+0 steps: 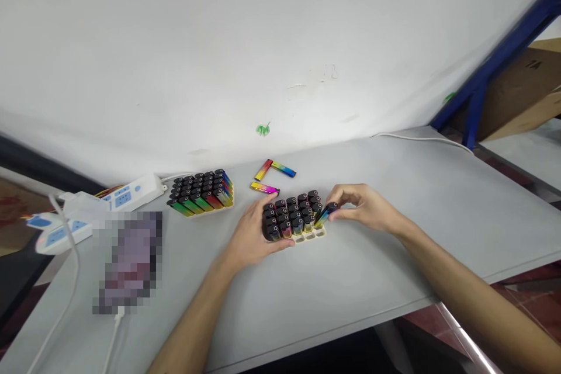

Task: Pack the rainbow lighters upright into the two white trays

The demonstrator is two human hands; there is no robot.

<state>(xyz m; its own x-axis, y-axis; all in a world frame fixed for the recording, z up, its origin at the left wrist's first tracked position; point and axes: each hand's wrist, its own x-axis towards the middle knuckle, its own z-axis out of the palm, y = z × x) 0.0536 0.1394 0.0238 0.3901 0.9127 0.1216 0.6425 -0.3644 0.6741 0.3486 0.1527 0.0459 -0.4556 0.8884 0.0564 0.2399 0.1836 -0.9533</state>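
Note:
A pale tray [310,236] holds several upright black-topped lighters in rows, with a few bare slots along its near edge. My left hand [254,234] grips the tray's left side, thumb at the near edge and fingers at the back. Between the thumb and fingers of my right hand [350,204] is a blue-yellow lighter [325,215], tilted over the tray's right side with its lower end at the slots. Behind the tray lie a pink-yellow lighter [264,188], a red-yellow lighter [263,170] and a yellow-blue lighter [283,169].
Another tray [210,211] full of lighters stands to the left. Power strips [127,194] with cables and a blurred flat object [134,260] are at the far left of the grey table [333,298]. A white wall runs behind; a cable [421,138] lies at back right.

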